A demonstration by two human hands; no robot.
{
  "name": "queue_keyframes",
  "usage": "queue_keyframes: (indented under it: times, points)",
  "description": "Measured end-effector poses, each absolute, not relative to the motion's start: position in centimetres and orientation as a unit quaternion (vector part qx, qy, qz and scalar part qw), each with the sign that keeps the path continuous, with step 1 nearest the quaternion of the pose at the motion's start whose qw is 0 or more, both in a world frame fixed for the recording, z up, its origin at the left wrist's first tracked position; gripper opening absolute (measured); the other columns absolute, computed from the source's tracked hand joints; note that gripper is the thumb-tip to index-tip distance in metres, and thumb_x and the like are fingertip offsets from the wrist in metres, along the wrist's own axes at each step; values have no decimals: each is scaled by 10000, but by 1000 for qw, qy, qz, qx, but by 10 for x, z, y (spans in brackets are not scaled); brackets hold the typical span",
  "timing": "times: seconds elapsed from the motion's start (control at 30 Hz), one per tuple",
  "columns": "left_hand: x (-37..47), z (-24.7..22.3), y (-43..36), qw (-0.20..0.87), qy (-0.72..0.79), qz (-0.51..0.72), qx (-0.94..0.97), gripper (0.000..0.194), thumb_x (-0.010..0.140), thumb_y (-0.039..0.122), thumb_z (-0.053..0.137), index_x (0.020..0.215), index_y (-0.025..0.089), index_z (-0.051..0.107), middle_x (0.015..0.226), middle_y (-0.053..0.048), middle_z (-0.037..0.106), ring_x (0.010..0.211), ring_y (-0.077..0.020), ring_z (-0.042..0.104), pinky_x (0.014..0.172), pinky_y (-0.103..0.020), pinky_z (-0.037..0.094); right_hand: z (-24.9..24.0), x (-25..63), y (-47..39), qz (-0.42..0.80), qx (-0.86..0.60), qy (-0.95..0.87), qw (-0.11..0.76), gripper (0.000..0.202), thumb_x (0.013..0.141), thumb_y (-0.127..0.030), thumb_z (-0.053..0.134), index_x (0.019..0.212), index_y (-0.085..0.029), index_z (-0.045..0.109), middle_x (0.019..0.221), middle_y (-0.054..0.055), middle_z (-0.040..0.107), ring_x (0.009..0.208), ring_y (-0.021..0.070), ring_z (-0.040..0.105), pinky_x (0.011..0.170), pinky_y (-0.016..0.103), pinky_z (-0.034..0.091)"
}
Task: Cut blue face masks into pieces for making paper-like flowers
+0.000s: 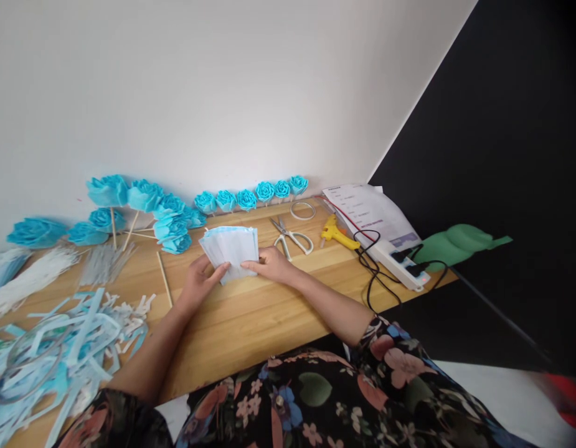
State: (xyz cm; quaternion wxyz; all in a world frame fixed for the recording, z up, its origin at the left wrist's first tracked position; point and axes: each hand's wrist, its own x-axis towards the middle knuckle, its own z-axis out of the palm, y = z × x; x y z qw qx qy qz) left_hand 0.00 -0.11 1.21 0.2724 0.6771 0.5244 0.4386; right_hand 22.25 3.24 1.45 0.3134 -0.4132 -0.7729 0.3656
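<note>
A small stack of white and pale blue sheets, fanned slightly at the top, is held upright over the wooden table. My left hand grips its lower left side, thumb in front and fingers behind. On the lower right side my right hand pinches it the same way. White-handled scissors lie partly open just beyond my right hand. A thin wooden stick rests to the left of my left hand.
Blue paper-like flowers line the wall. Cut strips and thin wires lie left. A yellow glue gun, a metal ring, printed sheets, a power strip with black cables and green rolls are right.
</note>
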Motion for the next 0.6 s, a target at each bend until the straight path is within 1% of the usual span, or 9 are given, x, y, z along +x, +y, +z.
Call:
queue_keyframes:
  times: [0.13,0.23,0.3,0.4,0.47,0.53,0.6]
  points:
    - [0,14,-1,269,521,430,686,338,819,469,650,902,153,740,1009,-104,780,922,-284,719,864,-385,560,16,223,32,368,-404,-783,296,387,829,-447,644,643,-108,661,607,12,582,649,128,549,566,211,321]
    - [1,15,-1,268,524,428,685,327,820,465,647,873,154,736,988,-103,782,907,-279,719,855,-380,561,18,223,31,368,-407,-783,293,414,828,-457,640,594,-116,630,581,12,568,632,134,551,557,215,321]
    - [1,18,-2,270,519,431,687,333,821,468,650,896,155,736,1023,-106,777,943,-281,716,886,-384,555,18,224,31,381,-397,-775,310,406,830,-470,635,629,-118,663,617,21,614,668,158,592,577,220,361]
    - [2,23,-4,266,512,434,692,362,806,484,665,947,156,727,1066,-110,769,989,-291,707,915,-395,547,19,225,31,407,-370,-756,356,378,830,-480,633,735,-126,726,771,53,718,790,211,663,667,249,449]
    - [2,25,-5,261,516,432,692,382,792,506,671,955,164,718,1067,-106,767,999,-296,703,913,-398,549,20,225,31,413,-366,-747,371,364,827,-479,641,786,-133,745,852,68,747,851,232,680,719,272,479]
    - [2,23,-5,258,523,433,688,398,782,526,674,955,170,714,1070,-107,766,1008,-302,701,920,-405,547,21,225,31,415,-373,-748,359,368,820,-485,655,805,-130,750,845,61,745,839,230,679,710,269,481]
    - [1,19,-4,261,529,436,679,406,784,533,675,948,164,715,1054,-116,770,991,-305,707,916,-411,549,21,225,30,405,-388,-757,334,399,815,-506,661,796,-117,745,783,43,717,781,204,659,660,241,456]
